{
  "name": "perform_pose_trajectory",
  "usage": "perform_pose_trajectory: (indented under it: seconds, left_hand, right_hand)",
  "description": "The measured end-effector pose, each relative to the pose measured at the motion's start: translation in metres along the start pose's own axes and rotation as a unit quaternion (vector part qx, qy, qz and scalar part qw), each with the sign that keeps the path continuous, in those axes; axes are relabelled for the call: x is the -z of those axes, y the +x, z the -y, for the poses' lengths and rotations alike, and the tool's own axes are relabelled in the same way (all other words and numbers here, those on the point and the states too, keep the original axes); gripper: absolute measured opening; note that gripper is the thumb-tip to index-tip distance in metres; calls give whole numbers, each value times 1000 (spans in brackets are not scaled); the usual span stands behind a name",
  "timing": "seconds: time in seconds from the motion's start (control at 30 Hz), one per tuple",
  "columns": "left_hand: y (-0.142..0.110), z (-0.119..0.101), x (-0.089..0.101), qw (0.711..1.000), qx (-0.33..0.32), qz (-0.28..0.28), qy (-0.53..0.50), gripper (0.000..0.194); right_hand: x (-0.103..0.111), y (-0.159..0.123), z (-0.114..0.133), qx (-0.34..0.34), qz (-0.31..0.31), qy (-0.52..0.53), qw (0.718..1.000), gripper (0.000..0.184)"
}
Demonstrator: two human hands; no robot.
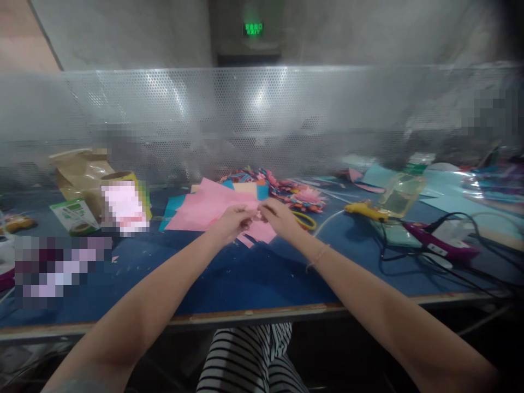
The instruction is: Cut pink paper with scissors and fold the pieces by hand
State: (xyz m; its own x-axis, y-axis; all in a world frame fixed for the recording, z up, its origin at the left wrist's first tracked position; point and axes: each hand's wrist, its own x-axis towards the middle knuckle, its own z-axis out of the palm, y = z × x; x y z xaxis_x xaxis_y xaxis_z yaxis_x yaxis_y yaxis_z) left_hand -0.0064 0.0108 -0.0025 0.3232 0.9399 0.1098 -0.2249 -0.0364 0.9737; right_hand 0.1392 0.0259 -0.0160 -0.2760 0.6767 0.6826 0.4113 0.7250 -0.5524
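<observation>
In the head view, a small, thin piece of pink paper (pixel 258 214) is between the two hands, over big flat pink paper sheets (pixel 196 210) on the blue table (pixel 254 286). It looks light and bendy and may crease or rip easily, so a soft pinch at its edge seems best. The left hand (pixel 235 221) and right hand (pixel 280 218) both pinch it, fingers close together; blur hides the exact grip.

An exit sign (pixel 253 29) is glowing green before the wall (pixel 135 35); below it, a perforated panel (pixel 204 93) is standing behind the table (pixel 262 286), reflecting light (pixel 260 97) in pale, blurred patches.
</observation>
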Motion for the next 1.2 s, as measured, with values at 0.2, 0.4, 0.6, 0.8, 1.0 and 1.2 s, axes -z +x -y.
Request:
perform_pose_trajectory:
  seconds: [0.2,0.4,0.6,0.8,1.0,1.2]
  left_hand:
    - [4,7,-1,999,-25,-38,-23,16]
    - [6,10,5,988,-47,-15,147,24]
    - [5,13,-2,964,-120,-50,232,19]
    - [1,8,-5,938,-146,-90,299,16]
    - [1,5,1,896,-187,-89,393,30]
    - [4,10,5,882,-205,-70,418,31]
  right_hand:
    - [-4,2,-2,-94,29,138,986,19]
    - [-6,2,-3,-52,17,46,997,11]
    - [-1,4,-1,-78,16,95,992,11]
    - [-1,4,-2,-100,7,146,984,10]
    - [-2,3,-3,-12,-63,56,996,29]
    - [2,2,1,86,-30,-85,992,7]
